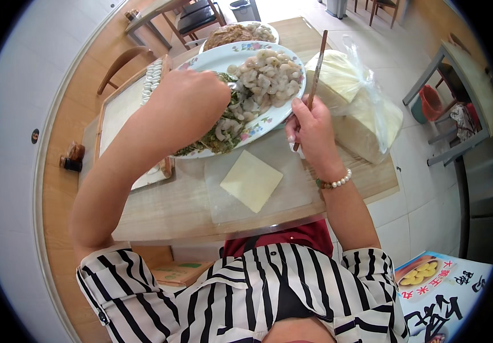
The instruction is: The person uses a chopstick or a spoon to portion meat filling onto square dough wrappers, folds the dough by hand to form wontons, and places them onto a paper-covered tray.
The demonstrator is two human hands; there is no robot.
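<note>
A white oval plate with a floral rim (255, 133) holds shelled shrimp (268, 77) on its right and a chopped green filling (221, 143) on its left. My left hand (197, 100) is curled over the plate's left part; its fingertips are hidden behind the hand. In my right hand (314, 128) a slim wooden stick (318, 64) is gripped, pointing up and away. The thumb of that hand lies at the plate's right rim. Nearer to me, one square dough wrapper (251, 181) lies flat on a pale sheet (216, 201).
Behind the oval plate stands another plate of minced filling (229, 35). Tied plastic bags of pale stacked sheets (358, 107) sit at the right. A wood-edged tray (118, 111) with rows of small white pieces (152, 79) is at the left. The table's near edge (280, 227) runs before me.
</note>
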